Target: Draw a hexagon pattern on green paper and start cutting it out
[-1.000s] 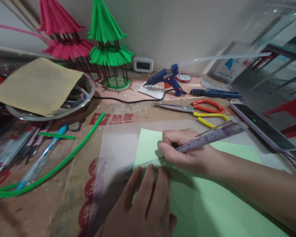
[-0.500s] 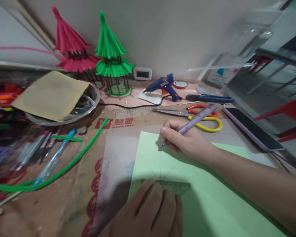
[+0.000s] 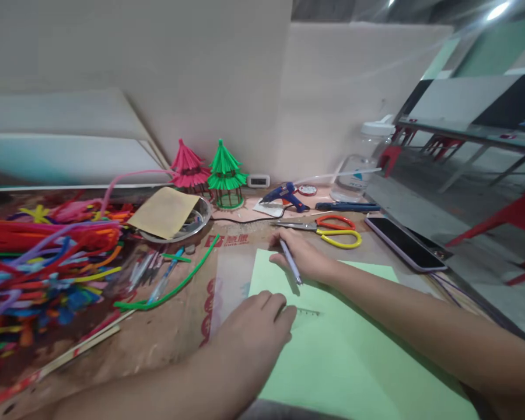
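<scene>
A light green sheet of paper (image 3: 354,344) lies on the table in front of me. My left hand (image 3: 258,332) rests on it with fingers bent and close together, over a small clear ruler (image 3: 310,312). Only the ruler's right end shows; my fingers hide the rest. Just beyond, my right hand (image 3: 304,256) lies at the sheet's far edge, closed round a pale purple pen (image 3: 291,263). One end of the pen points back toward me, down at the paper.
Scissors (image 3: 339,230), a blue glue gun (image 3: 286,195), a cutter knife (image 3: 347,206) and a phone (image 3: 405,244) lie beyond my right hand. Red (image 3: 190,166) and green (image 3: 226,172) pipe-cleaner towers stand at the back. Colourful pipe cleaners (image 3: 48,256) heap up at the left.
The view has tilted up and swung left. The pen has turned in my right hand, its near end now toward me. My left hand remains over the ruler, covering more of it.
</scene>
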Demonstrator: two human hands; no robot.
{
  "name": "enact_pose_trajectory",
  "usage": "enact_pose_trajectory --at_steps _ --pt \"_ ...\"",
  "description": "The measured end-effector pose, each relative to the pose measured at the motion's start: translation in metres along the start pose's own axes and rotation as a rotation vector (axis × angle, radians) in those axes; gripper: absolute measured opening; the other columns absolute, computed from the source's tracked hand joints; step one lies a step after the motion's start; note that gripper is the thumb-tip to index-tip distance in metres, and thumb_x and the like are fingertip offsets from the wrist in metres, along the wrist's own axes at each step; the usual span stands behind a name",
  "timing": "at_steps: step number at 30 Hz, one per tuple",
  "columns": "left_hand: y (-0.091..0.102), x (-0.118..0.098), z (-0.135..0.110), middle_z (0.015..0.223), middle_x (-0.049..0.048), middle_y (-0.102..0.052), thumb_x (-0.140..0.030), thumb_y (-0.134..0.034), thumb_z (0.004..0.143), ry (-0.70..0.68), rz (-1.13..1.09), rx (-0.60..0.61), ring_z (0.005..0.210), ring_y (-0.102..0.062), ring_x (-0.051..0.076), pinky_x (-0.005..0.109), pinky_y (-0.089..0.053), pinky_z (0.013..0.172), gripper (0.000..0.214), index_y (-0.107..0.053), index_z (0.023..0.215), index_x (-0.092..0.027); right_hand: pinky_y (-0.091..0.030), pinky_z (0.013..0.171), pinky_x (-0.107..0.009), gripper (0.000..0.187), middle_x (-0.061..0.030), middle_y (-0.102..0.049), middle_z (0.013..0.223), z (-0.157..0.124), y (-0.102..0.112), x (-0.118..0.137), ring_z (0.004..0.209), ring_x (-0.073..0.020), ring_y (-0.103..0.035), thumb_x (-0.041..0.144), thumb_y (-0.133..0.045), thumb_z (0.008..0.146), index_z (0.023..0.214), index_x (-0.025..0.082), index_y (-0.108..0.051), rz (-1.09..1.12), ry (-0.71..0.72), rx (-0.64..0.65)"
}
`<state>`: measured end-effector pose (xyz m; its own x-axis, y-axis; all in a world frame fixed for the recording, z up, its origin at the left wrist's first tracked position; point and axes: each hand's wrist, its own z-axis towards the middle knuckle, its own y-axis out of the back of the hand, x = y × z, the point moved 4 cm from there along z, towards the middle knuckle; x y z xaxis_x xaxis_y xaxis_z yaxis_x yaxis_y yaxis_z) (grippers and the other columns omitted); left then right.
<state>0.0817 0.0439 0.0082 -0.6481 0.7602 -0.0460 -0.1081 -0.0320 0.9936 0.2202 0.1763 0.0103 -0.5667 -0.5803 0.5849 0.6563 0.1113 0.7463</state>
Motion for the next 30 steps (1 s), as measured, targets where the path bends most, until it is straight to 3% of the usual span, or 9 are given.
enact_pose_trajectory --at_steps 4,7,12,17,19,23,30 --pt "0.016 0.011 -0.002 0.112 0.0049 -0.064 -0.024 -0.072 0.096 0.091 -0.134 0.083 0.105 -0.062 0.026 0.042 -0.054 0.09 0.02 -0.066 0.115 -0.022 -0.052 0.094 -0.043 0.034 -0.0081 -0.07 0.112 0.004 0.0 0.004 0.107 -0.0249 -0.063 0.025 -0.077 0.086 0.116 0.019 -0.062 -0.086 0.054 0.098" --pt "0.026 0.018 -0.009 0.116 0.0066 -0.064 -0.032 -0.071 0.096 0.164 -0.233 0.156 0.109 -0.063 0.026 0.046 -0.056 0.092 0.029 -0.065 0.121 -0.019 -0.056 0.096 -0.047 0.035 -0.0097 -0.067 0.125 0.01 -0.001 0.007 0.111 -0.0253 -0.065 0.035 -0.071 0.095 0.124 0.017 -0.065 -0.157 0.089 0.198" --pt "0.027 0.027 -0.019 0.119 0.0084 -0.067 -0.038 -0.069 0.099 0.254 -0.338 0.274 0.104 -0.067 0.024 0.044 -0.059 0.089 0.029 -0.066 0.118 -0.017 -0.058 0.094 -0.048 0.038 -0.0111 -0.065 0.133 0.02 -0.001 0.014 0.113 -0.0255 -0.067 0.036 -0.066 0.099 0.132 0.017 -0.063 -0.244 0.095 0.295" --pt "0.042 0.044 -0.026 0.118 0.0078 -0.068 -0.037 -0.066 0.101 0.338 -0.394 0.256 0.101 -0.068 0.023 0.043 -0.059 0.089 0.026 -0.067 0.118 -0.017 -0.058 0.094 -0.048 0.037 -0.0109 -0.065 0.132 0.018 0.001 0.021 0.112 -0.0253 -0.067 0.036 -0.065 0.1 0.131 0.017 -0.063 -0.257 0.082 0.311" --pt "0.049 0.057 -0.03 0.119 0.0079 -0.068 -0.039 -0.065 0.102 0.411 -0.405 0.221 0.1 -0.069 0.023 0.043 -0.06 0.087 0.029 -0.066 0.12 -0.017 -0.055 0.097 -0.047 0.042 -0.0113 -0.065 0.129 0.014 0.003 0.025 0.115 -0.0267 -0.065 0.037 -0.072 0.094 0.13 0.017 -0.062 -0.243 0.095 0.335" --pt "0.05 0.077 -0.032 0.124 0.0087 -0.066 -0.039 -0.066 0.101 0.505 -0.454 0.185 0.105 -0.068 0.025 0.045 -0.059 0.089 0.032 -0.065 0.124 -0.017 -0.048 0.104 -0.045 0.075 -0.0139 -0.064 0.13 0.007 0.008 0.03 0.124 -0.0329 -0.059 0.043 -0.093 0.068 0.13 0.018 -0.06 -0.217 0.123 0.438" --pt "0.038 0.084 -0.031 0.124 0.0081 -0.066 -0.041 -0.067 0.101 0.588 -0.629 0.151 0.105 -0.068 0.026 0.045 -0.059 0.089 0.034 -0.065 0.124 -0.016 -0.047 0.104 -0.043 0.084 -0.0135 -0.062 0.131 0.012 0.008 0.037 0.124 -0.0335 -0.057 0.039 -0.099 0.056 0.127 0.018 -0.06 -0.22 0.096 0.469"
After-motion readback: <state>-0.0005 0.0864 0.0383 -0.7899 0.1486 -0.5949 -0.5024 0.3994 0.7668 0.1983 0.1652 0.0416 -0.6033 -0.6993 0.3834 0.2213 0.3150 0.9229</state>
